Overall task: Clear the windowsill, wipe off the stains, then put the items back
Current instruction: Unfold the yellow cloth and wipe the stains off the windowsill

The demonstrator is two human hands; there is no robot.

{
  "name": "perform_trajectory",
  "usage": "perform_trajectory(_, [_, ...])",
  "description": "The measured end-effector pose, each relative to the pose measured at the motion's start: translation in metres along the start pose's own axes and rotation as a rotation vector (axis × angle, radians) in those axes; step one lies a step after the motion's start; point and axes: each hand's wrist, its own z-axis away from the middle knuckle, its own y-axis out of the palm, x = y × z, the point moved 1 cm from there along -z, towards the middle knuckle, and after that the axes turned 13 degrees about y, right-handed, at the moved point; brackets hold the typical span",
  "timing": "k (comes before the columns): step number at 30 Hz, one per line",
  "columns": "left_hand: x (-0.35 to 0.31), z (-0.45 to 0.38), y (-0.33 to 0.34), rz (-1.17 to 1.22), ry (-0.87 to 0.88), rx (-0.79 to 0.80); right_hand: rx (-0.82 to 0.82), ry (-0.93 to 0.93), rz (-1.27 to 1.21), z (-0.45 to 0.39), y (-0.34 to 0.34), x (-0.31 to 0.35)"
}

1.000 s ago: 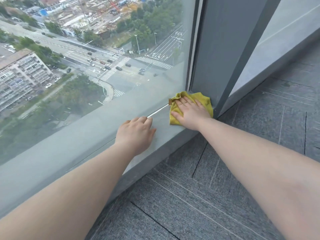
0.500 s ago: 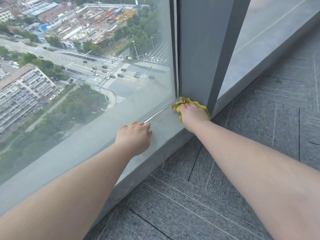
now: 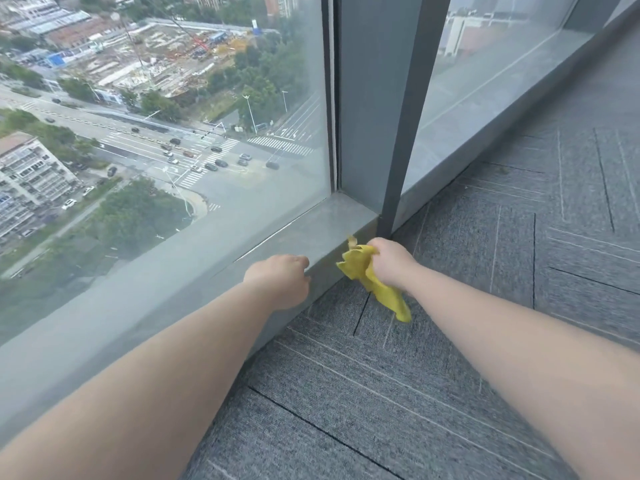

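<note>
Yellow cloth [image 3: 372,282] bunched in our right hand [image 3: 391,263], just off the windowsill's [image 3: 322,225] front edge.

We clamp the cloth in a curled right-hand grip; part of it sticks up above the fist and the rest hangs down below it, in front of the sill's face and over the grey carpet floor [image 3: 450,341], close to the corner where the sill meets the dark window post [image 3: 401,133]. Our left hand [image 3: 280,280] rests on the sill's front edge beside it, fingers bent over the top and holding nothing; whether they press down we cannot tell. Both forearms reach in from the near side. Along the sill's back edge runs the window glass [image 3: 173,133], and a thin pale line lies on the sill near that edge.
</note>
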Motion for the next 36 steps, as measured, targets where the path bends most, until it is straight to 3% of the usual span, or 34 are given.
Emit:
perform_trajectory(6, [0.022,0.047,0.018,0.137,-0.080,-0.031,0.172,-0.025,-0.194,0.049,0.016,0.033])
perform_trajectory(11, [0.039,0.096,0.036,0.494,-0.102,-0.112,0.393,0.011,-0.207,0.106,0.046,0.058])
perform_trajectory(15, [0.042,0.154,0.057,0.848,-0.064,-0.096,0.457,-0.007,-0.031,0.161,0.075,0.082])
perform_trajectory(18, [0.045,0.205,0.065,0.966,-0.082,-0.094,0.495,-0.086,0.174,0.208,0.086,0.106])
perform_trajectory(25, [0.062,0.335,0.029,1.048,-0.185,-0.170,0.665,-0.184,0.405,0.327,0.070,0.180])
perform_trajectory(30, [0.078,0.425,-0.041,0.890,-0.263,-0.172,0.757,-0.275,0.507,0.420,0.039,0.234])
perform_trajectory(36, [0.086,0.548,-0.146,0.783,-0.260,-0.138,0.718,-0.413,0.696,0.539,-0.025,0.312])
